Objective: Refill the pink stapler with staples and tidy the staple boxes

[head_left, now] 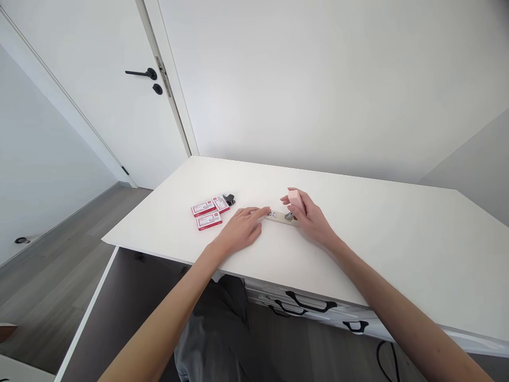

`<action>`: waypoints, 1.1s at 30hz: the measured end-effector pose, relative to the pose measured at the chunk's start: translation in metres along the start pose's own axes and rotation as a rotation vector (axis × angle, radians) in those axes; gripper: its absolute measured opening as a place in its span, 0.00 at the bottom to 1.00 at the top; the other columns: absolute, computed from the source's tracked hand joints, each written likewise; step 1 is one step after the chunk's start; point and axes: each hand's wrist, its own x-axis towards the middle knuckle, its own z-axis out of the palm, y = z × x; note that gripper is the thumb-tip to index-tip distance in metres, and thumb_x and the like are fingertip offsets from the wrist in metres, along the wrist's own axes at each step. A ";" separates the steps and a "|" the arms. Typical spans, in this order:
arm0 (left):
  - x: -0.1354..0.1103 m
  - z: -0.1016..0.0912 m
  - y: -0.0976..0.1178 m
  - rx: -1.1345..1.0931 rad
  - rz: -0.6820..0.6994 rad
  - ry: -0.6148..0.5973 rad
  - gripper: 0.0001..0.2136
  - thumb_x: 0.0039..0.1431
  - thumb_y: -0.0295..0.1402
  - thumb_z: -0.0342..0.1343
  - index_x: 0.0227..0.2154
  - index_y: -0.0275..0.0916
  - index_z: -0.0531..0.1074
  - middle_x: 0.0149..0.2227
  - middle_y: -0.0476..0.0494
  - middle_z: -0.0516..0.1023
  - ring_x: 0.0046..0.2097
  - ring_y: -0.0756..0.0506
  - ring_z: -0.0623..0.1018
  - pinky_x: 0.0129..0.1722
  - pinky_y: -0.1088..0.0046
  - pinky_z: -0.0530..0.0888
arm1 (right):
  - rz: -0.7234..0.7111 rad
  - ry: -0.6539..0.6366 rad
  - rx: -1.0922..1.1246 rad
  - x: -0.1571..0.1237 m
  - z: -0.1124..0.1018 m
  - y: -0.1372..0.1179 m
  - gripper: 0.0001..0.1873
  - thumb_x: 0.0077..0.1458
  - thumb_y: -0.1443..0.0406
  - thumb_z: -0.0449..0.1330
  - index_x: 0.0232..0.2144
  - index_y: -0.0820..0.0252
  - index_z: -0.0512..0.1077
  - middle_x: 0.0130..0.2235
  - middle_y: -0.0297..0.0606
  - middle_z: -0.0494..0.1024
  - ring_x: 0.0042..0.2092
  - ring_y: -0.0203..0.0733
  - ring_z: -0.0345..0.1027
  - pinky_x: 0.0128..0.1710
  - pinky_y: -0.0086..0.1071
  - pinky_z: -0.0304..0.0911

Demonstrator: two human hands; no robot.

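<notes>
A small pink stapler [283, 216] lies opened on the white table [397, 244], its base flat and its pink top [295, 199] swung upward. My right hand [312, 217] grips the raised pink top. My left hand [242, 228] lies flat on the table with fingers stretched out, the fingertips pressing the left end of the stapler's base. Three red-and-white staple boxes [209, 212] sit just left of my left hand.
A black binder clip [229, 199] rests beside the staple boxes. A white door with a black handle [143, 73] stands at the back left. The table's near edge runs above my lap; a white bag with black marks [310, 307] lies below it.
</notes>
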 end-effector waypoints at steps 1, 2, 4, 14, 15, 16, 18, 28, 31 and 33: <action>0.000 0.000 0.000 -0.002 0.000 0.002 0.24 0.71 0.30 0.44 0.68 0.46 0.63 0.66 0.44 0.73 0.66 0.39 0.71 0.65 0.55 0.69 | 0.003 -0.002 -0.007 0.000 0.000 0.000 0.27 0.70 0.49 0.52 0.67 0.46 0.60 0.58 0.42 0.78 0.55 0.51 0.74 0.53 0.49 0.72; 0.000 0.000 0.000 -0.004 0.000 0.003 0.25 0.71 0.30 0.44 0.68 0.46 0.63 0.66 0.44 0.73 0.66 0.39 0.71 0.65 0.55 0.69 | 0.008 -0.007 -0.018 0.000 0.000 -0.001 0.27 0.71 0.48 0.52 0.67 0.45 0.60 0.58 0.42 0.78 0.55 0.50 0.74 0.53 0.49 0.72; 0.000 0.000 0.000 -0.005 0.004 0.003 0.25 0.71 0.30 0.44 0.69 0.46 0.62 0.66 0.44 0.73 0.66 0.39 0.71 0.65 0.55 0.69 | 0.019 -0.027 -0.061 -0.001 -0.001 -0.003 0.28 0.71 0.48 0.52 0.68 0.45 0.60 0.58 0.41 0.78 0.55 0.51 0.74 0.55 0.50 0.70; 0.000 -0.002 0.002 0.009 0.012 -0.001 0.27 0.70 0.29 0.46 0.70 0.48 0.60 0.66 0.46 0.73 0.66 0.40 0.71 0.65 0.55 0.69 | -0.055 -0.087 -0.298 -0.004 0.002 -0.007 0.24 0.72 0.48 0.49 0.63 0.44 0.68 0.54 0.38 0.80 0.54 0.52 0.74 0.53 0.46 0.70; 0.000 -0.002 0.002 0.009 0.011 -0.001 0.27 0.70 0.29 0.46 0.70 0.48 0.60 0.66 0.46 0.74 0.66 0.40 0.71 0.65 0.55 0.69 | -0.060 -0.086 -0.317 -0.004 0.003 -0.004 0.25 0.72 0.48 0.50 0.65 0.44 0.67 0.57 0.39 0.79 0.57 0.53 0.73 0.56 0.47 0.69; 0.000 -0.002 0.002 0.008 0.012 -0.002 0.27 0.70 0.29 0.46 0.70 0.47 0.59 0.65 0.46 0.74 0.66 0.40 0.71 0.65 0.55 0.69 | -0.062 -0.087 -0.333 -0.004 0.004 -0.002 0.26 0.71 0.48 0.51 0.66 0.44 0.66 0.59 0.39 0.78 0.60 0.54 0.71 0.58 0.48 0.67; 0.000 -0.002 0.002 0.002 0.017 0.000 0.27 0.70 0.28 0.46 0.70 0.47 0.59 0.65 0.46 0.74 0.66 0.40 0.71 0.65 0.55 0.69 | -0.059 -0.089 -0.354 -0.004 0.005 0.002 0.27 0.71 0.49 0.51 0.68 0.43 0.64 0.60 0.39 0.78 0.61 0.54 0.70 0.60 0.49 0.66; 0.000 0.001 0.004 0.137 -0.120 0.175 0.23 0.68 0.28 0.47 0.65 0.41 0.65 0.58 0.37 0.78 0.62 0.36 0.74 0.62 0.51 0.71 | -0.085 -0.036 -0.357 -0.003 0.005 0.008 0.27 0.70 0.48 0.54 0.67 0.41 0.66 0.61 0.37 0.78 0.61 0.55 0.73 0.59 0.50 0.69; -0.001 0.000 0.006 0.179 -0.143 0.230 0.21 0.67 0.27 0.48 0.61 0.40 0.67 0.57 0.37 0.77 0.60 0.36 0.74 0.61 0.52 0.71 | -0.084 0.007 -0.369 -0.002 0.005 0.010 0.24 0.69 0.50 0.55 0.63 0.42 0.70 0.60 0.36 0.79 0.59 0.55 0.74 0.57 0.50 0.70; -0.003 0.000 0.007 0.203 -0.156 0.259 0.19 0.67 0.27 0.48 0.59 0.40 0.68 0.57 0.37 0.76 0.61 0.36 0.74 0.61 0.52 0.71 | -0.060 0.039 -0.383 -0.002 0.005 0.011 0.22 0.68 0.50 0.56 0.61 0.43 0.71 0.58 0.37 0.81 0.56 0.55 0.76 0.54 0.50 0.71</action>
